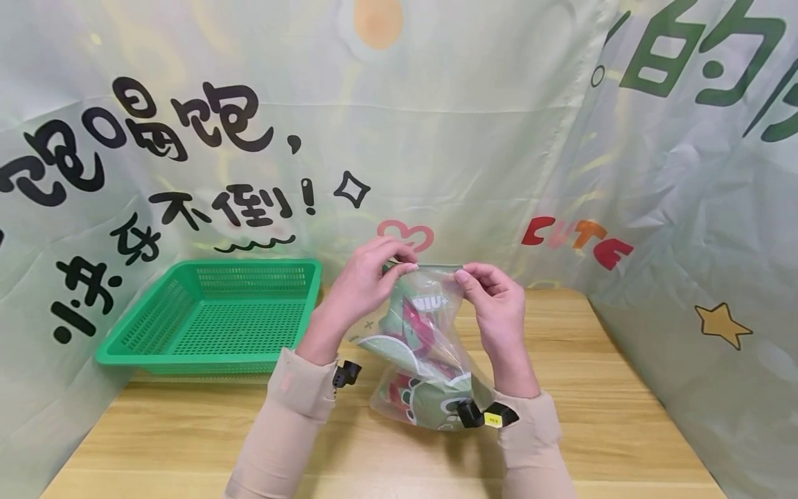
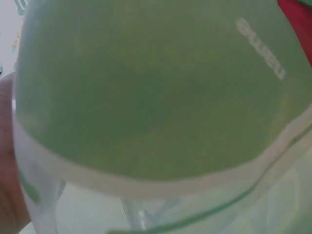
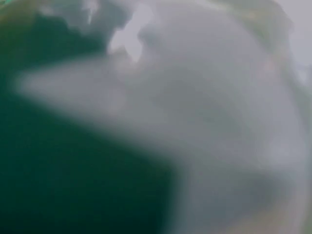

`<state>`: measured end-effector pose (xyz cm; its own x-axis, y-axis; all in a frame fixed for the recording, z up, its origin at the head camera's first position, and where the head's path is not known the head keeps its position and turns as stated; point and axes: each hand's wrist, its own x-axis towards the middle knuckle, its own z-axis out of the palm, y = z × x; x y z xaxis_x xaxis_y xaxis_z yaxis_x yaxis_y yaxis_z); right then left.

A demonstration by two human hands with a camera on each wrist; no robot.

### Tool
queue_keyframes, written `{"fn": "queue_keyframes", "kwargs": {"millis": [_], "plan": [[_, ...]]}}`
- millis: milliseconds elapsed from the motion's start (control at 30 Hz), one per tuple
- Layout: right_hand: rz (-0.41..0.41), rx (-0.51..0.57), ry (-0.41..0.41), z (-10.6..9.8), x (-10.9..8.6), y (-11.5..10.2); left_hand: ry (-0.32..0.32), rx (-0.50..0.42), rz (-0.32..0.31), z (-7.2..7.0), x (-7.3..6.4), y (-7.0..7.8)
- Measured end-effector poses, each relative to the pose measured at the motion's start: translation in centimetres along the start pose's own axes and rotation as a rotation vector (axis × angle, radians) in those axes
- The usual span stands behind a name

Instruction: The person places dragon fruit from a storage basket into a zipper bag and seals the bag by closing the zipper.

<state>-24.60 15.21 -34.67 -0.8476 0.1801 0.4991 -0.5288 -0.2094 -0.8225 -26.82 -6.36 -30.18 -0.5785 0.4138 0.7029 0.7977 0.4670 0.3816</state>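
Note:
A translucent zip bag (image 1: pixel 430 360) with green, white and red cartoon print hangs upright over the table, its lower end bulging near the tabletop. Something magenta (image 1: pixel 419 326) shows through its side, though its kind is unclear. At the bag's top left corner, my left hand (image 1: pixel 364 277) pinches the green-edged strip between thumb and fingers. My right hand (image 1: pixel 501 301) pinches the same strip at the right corner. The left wrist view is mostly filled by the bag's green print (image 2: pixel 146 107), with part of a hand at its left edge. Blurred plastic (image 3: pixel 219 107) fills the right wrist view.
Left of the bag, a green plastic basket (image 1: pixel 206 364) with perforated sides stands on the wooden table (image 1: pixel 598 430). Printed cloth (image 1: pixel 486 159) rises behind the table and along both sides. Small black wrist cameras sit on both cuffs, close to the bag.

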Motion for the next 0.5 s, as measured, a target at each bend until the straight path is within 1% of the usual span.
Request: {"fn": "queue_keyframes", "kwargs": {"millis": [133,333,500], "plan": [[-0.004,0.004,-0.001,-0.03,-0.03,-0.1,0.0,0.009,-0.01,-0.28,-0.24,-0.09],[-0.016,0.006,-0.002,-0.08,-0.07,-0.24,0.006,0.007,0.001,-0.55,-0.47,-0.31],[-0.015,0.012,0.004,-0.11,-0.1,-0.39,0.005,0.015,-0.009,-0.8,-0.72,-0.42]]}}
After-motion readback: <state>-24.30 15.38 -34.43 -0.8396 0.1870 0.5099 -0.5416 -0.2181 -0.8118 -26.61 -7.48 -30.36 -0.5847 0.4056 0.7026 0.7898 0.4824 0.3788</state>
